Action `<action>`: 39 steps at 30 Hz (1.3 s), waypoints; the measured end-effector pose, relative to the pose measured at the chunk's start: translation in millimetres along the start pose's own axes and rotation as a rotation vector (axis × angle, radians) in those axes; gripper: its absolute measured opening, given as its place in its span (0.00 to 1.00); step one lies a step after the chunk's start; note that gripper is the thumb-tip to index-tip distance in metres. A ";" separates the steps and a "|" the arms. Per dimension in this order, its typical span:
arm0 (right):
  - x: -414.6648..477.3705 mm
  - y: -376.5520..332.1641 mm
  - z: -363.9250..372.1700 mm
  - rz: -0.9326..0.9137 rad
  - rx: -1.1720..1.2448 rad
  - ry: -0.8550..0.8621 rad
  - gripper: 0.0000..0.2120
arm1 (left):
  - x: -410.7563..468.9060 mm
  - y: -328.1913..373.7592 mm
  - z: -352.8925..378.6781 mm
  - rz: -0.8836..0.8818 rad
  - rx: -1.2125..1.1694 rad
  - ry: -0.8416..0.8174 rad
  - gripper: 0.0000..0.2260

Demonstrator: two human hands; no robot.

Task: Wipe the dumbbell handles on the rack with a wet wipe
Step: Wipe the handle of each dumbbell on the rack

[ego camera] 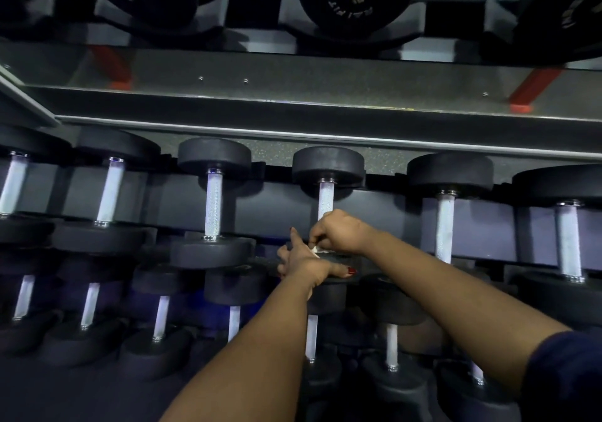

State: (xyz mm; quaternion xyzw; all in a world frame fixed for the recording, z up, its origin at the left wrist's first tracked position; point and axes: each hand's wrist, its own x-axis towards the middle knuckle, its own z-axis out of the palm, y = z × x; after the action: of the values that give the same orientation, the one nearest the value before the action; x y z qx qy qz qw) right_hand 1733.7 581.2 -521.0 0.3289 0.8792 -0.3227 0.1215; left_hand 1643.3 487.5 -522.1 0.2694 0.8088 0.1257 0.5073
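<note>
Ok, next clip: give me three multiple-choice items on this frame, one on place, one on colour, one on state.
1. The right hand and left hand meet at a dumbbell in which row?
A top
B middle
C bottom

2. What colour is the left thumbnail?
A blue
B red
C unpainted

3. Where is the wipe?
A lying on the floor
B draped over a handle, untouched
C pinched in the right hand

Answers:
1 B: both hands sit at the near end of a middle-row handle.
2 B: the nail shows bright red against the black weight.
3 C: the right hand's curled fingers pinch the small white piece.
</note>
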 end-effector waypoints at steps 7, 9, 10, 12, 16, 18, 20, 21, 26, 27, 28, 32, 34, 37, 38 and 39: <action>-16.6 24.8 3.6 0.297 0.205 0.053 0.08 | 2.5 -1.2 0.8 0.013 0.011 0.006 0.66; -11.4 31.6 12.0 0.426 0.196 0.041 0.07 | 2.8 -1.5 1.1 0.013 0.015 0.005 0.66; -7.1 35.0 18.2 0.484 0.228 0.055 0.07 | 2.7 -1.5 1.2 0.015 0.016 0.008 0.66; 2.3 38.3 32.9 0.556 0.437 0.112 0.05 | 3.0 -2.1 0.5 0.016 0.014 0.008 0.67; 16.2 34.3 47.6 0.573 0.863 0.150 0.05 | 5.4 -3.3 0.3 0.019 -0.001 0.006 0.67; 20.8 32.2 45.7 0.511 0.963 0.084 0.12 | 6.5 -3.2 -0.6 0.019 -0.005 0.010 0.67; 21.7 30.2 43.8 0.468 1.006 0.033 0.16 | 7.3 -4.1 -0.5 0.018 -0.003 0.006 0.67; 21.5 29.4 43.5 0.469 1.010 0.026 0.15 | 7.1 -4.6 0.0 0.017 -0.001 0.006 0.67; 17.4 27.2 39.2 0.572 0.951 0.048 0.06 | 6.8 -5.3 1.0 0.018 0.011 0.001 0.67; 15.6 28.1 37.4 0.604 0.910 0.058 0.06 | 7.3 -5.6 0.7 0.019 0.013 0.000 0.67; 13.5 29.8 35.9 0.630 0.889 0.069 0.08 | 8.1 -6.0 0.1 0.021 0.015 0.000 0.67; 10.7 35.8 33.2 0.680 1.173 0.172 0.11 | 11.2 -8.3 -1.9 0.023 0.017 -0.015 0.68; 14.1 35.8 32.5 0.711 1.313 0.335 0.13 | 12.5 -8.4 -2.7 0.021 0.013 -0.028 0.68; 24.9 31.2 27.4 0.701 1.452 0.659 0.10 | 12.0 -6.9 -3.8 0.015 0.004 -0.034 0.68; 28.9 29.3 22.6 0.684 1.518 0.762 0.11 | 10.8 -5.7 -3.8 0.014 0.008 -0.035 0.68; 34.3 28.2 18.9 0.666 1.597 0.859 0.10 | 9.4 -4.7 -3.2 0.014 0.015 -0.031 0.68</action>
State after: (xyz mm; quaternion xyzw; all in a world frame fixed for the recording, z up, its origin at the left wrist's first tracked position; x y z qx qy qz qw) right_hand 1726.4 602.4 -563.8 0.6370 0.2315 -0.6266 -0.3847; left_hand 1635.8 489.1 -530.0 0.2808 0.7999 0.1193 0.5168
